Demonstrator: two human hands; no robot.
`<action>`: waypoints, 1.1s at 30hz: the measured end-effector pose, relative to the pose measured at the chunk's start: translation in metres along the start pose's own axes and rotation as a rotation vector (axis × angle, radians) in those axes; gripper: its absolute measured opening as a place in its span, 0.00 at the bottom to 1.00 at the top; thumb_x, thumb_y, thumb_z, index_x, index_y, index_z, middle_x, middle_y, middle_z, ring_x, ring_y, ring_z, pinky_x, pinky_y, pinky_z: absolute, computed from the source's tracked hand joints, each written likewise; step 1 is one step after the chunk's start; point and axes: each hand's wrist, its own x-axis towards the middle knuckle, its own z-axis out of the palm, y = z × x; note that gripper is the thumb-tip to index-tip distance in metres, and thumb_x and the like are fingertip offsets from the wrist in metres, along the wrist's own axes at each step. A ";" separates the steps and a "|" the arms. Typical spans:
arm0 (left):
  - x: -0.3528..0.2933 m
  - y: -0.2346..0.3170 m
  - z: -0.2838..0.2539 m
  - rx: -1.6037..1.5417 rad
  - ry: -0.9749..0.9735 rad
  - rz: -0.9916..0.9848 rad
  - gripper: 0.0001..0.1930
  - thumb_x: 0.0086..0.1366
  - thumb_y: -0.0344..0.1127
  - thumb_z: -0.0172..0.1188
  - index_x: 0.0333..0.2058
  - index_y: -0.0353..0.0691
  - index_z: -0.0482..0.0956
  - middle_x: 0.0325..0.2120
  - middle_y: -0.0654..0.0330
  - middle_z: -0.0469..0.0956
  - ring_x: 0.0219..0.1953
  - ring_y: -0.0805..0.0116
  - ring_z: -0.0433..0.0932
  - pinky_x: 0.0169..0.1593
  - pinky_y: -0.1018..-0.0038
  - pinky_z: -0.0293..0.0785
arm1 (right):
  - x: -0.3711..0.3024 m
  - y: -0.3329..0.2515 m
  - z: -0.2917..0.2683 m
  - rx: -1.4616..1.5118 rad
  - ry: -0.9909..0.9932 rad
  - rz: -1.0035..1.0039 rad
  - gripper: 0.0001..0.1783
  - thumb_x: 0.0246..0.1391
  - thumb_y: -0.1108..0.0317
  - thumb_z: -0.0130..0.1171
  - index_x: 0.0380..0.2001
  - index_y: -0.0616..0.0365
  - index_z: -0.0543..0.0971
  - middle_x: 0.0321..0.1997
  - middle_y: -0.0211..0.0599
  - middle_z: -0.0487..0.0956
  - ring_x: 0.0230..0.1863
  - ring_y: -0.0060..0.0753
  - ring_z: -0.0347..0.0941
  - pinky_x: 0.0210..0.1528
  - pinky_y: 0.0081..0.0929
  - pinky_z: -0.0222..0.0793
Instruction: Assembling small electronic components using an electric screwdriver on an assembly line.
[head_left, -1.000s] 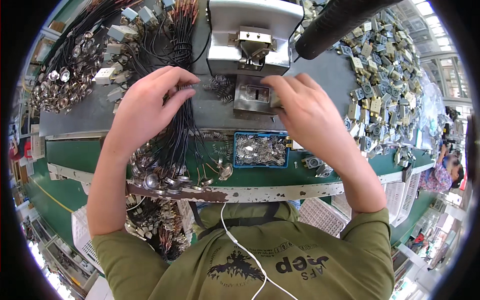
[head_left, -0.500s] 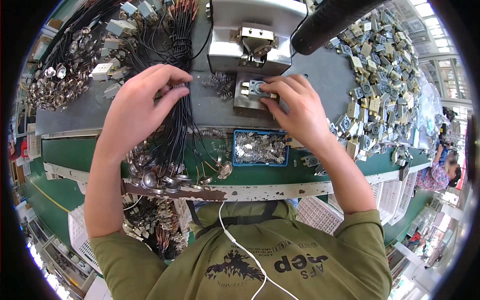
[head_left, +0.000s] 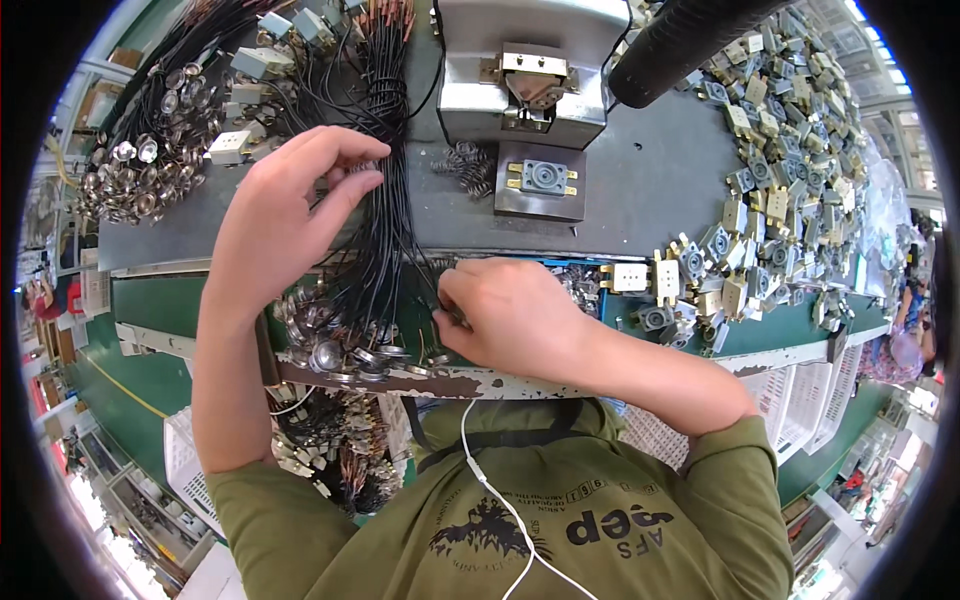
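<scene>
My left hand [head_left: 290, 205] hovers beside a bundle of black wires [head_left: 388, 190], thumb and index finger apart, the other fingers curled; its palm is hidden. Near the bench's front edge, my right hand [head_left: 515, 315] is closed, fingertips bent beside the wires' lower part. What they grip, if anything, is hidden. A grey square switch-like part [head_left: 543, 177] with brass tabs and a round centre lies on a steel block [head_left: 540, 206], untouched. Small coil springs [head_left: 465, 165] lie left of this block. Round metal caps [head_left: 327, 355] hang at the wires' lower ends.
A metal press-like fixture [head_left: 525, 100] stands behind the block, with a thick black tube [head_left: 690, 50] slanting above. Assembled parts [head_left: 790, 170] are heaped right. More metal caps [head_left: 140, 180] lie left. My right arm partly covers a blue tray [head_left: 585, 285] of small metal pieces.
My right hand has let go of the grey part on the block and moved down and left to the front edge. My left hand has hardly moved.
</scene>
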 end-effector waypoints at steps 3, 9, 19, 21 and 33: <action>-0.012 0.000 -0.005 -0.014 -0.057 -0.037 0.12 0.65 0.25 0.62 0.47 0.38 0.83 0.32 0.61 0.80 0.30 0.71 0.75 0.36 0.74 0.73 | 0.005 -0.009 -0.018 0.254 -0.058 0.103 0.12 0.62 0.63 0.60 0.36 0.62 0.80 0.31 0.44 0.83 0.33 0.49 0.82 0.36 0.41 0.76; -0.020 0.014 -0.002 0.351 -0.584 -0.019 0.10 0.64 0.35 0.57 0.43 0.49 0.84 0.29 0.55 0.79 0.36 0.51 0.81 0.42 0.57 0.78 | 0.013 0.003 -0.004 0.594 -0.103 0.169 0.14 0.69 0.64 0.55 0.45 0.65 0.81 0.32 0.42 0.86 0.32 0.34 0.85 0.36 0.34 0.78; -0.018 0.006 -0.006 0.240 -0.589 -0.010 0.08 0.62 0.30 0.57 0.39 0.46 0.81 0.27 0.55 0.76 0.34 0.52 0.79 0.39 0.58 0.76 | 0.038 0.000 -0.004 0.576 -0.275 0.419 0.16 0.66 0.59 0.62 0.41 0.64 0.77 0.27 0.41 0.84 0.26 0.28 0.83 0.30 0.31 0.77; -0.015 0.008 -0.009 0.237 -0.590 -0.007 0.08 0.62 0.30 0.57 0.38 0.46 0.81 0.27 0.55 0.76 0.35 0.52 0.79 0.39 0.58 0.76 | 0.033 0.014 0.008 0.804 -0.267 0.451 0.15 0.68 0.59 0.60 0.42 0.62 0.75 0.32 0.42 0.85 0.29 0.30 0.83 0.30 0.30 0.78; -0.014 0.004 -0.012 0.224 -0.613 -0.004 0.07 0.61 0.29 0.56 0.38 0.44 0.80 0.28 0.54 0.77 0.34 0.51 0.79 0.38 0.58 0.76 | 0.027 0.005 -0.007 0.915 -0.194 0.474 0.18 0.70 0.67 0.55 0.57 0.66 0.71 0.43 0.46 0.84 0.36 0.30 0.85 0.34 0.29 0.84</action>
